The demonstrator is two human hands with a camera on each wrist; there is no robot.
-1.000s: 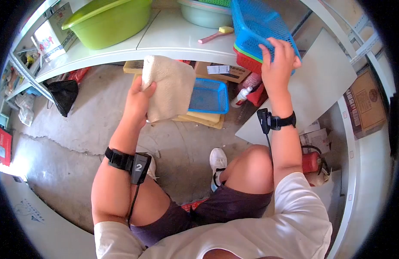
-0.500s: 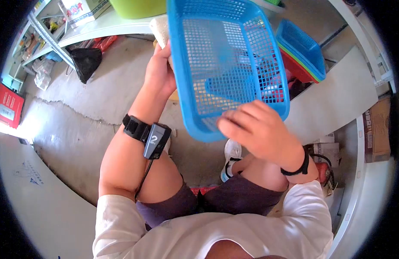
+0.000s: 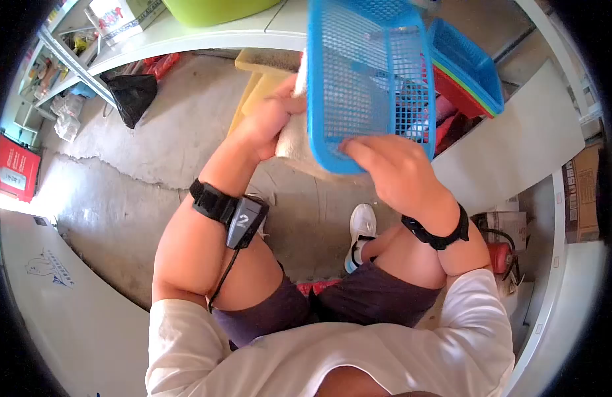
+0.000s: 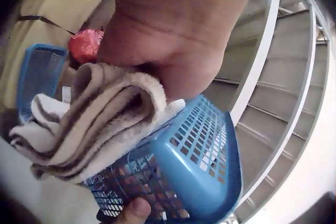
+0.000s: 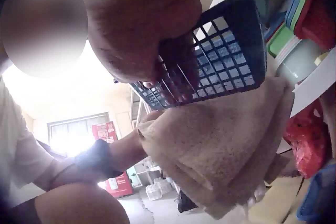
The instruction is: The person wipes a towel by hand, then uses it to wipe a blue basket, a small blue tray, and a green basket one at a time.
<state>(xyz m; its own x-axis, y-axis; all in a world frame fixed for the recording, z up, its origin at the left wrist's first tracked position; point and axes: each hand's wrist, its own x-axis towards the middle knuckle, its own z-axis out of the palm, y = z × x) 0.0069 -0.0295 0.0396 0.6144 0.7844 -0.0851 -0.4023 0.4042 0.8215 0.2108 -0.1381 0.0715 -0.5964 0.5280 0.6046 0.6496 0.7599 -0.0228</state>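
Note:
My left hand (image 3: 273, 122) grips a folded beige towel (image 3: 294, 147), whose stacked layers show in the left wrist view. In my right hand (image 3: 402, 172) is a blue mesh basket (image 3: 332, 161), pinched at its near end and tipped up on its side. Towel and basket are pressed close together, the towel lying along the basket's outer side in the left wrist view. From the right wrist, the towel (image 5: 220, 145) hangs just under the basket's mesh. Part of the left hand's fingers is hidden behind the towel.
A stack of blue, green and red baskets (image 3: 466, 66) stands at the right, beside a pale panel (image 3: 517, 145). The shelf (image 3: 206, 40) at the back bears a green basin (image 3: 216, 10). Another blue basket (image 4: 39, 77) lies below. A black bag (image 3: 130, 99) hangs left.
My right hand has lifted a blue basket off the stack and brought it left over my lap, up against the towel. The left hand, still holding the towel, has moved right.

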